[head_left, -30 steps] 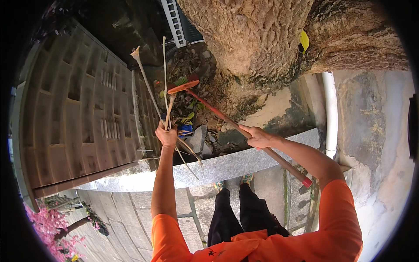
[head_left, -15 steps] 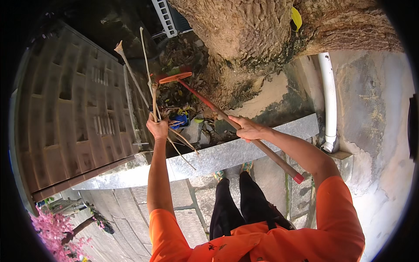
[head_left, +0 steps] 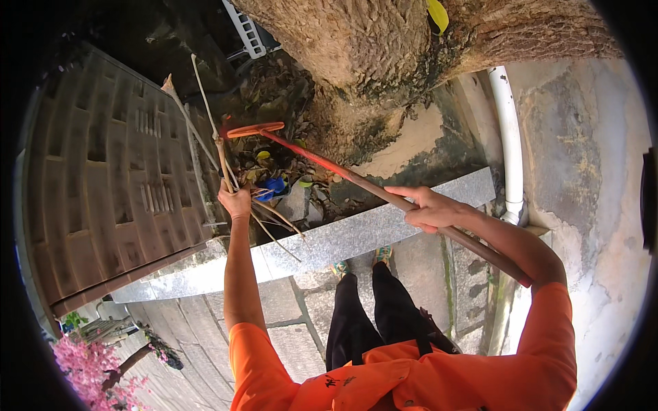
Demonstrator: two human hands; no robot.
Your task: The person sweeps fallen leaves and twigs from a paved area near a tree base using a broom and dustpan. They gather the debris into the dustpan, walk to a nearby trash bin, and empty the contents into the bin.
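On the left side, from my distant seat, I am seeing a brown block-patterned wall (head_left: 110, 164), and on the right a stained plaster wall (head_left: 582, 171). At the top, a thick tree trunk (head_left: 356, 51) with rough bark is rising. Below it, a pale stone curb (head_left: 343, 233) is crossing the view, and a white drainpipe (head_left: 507, 137) is running along near the plaster wall.

In the middle, the broom (head_left: 343, 172) is lying slantwise: its orange head is sitting at the upper left, near the dry leaves (head_left: 277, 85), and its handle is ending by the right elbow. I cannot tell whether the head is touching the ground. A bundle of bare sticks (head_left: 218, 145) is leaning just beside the broom head.

The right hand (head_left: 435, 209) is holding the handle, its index finger stretching forward and the other fingers curling around. The left hand (head_left: 236, 202) is gripping the sticks, its fingers folding narrowly around them. Near this hand a small blue object (head_left: 271, 188) is lying; its kind I cannot tell. A yellow leaf (head_left: 437, 15) is showing against the bark.
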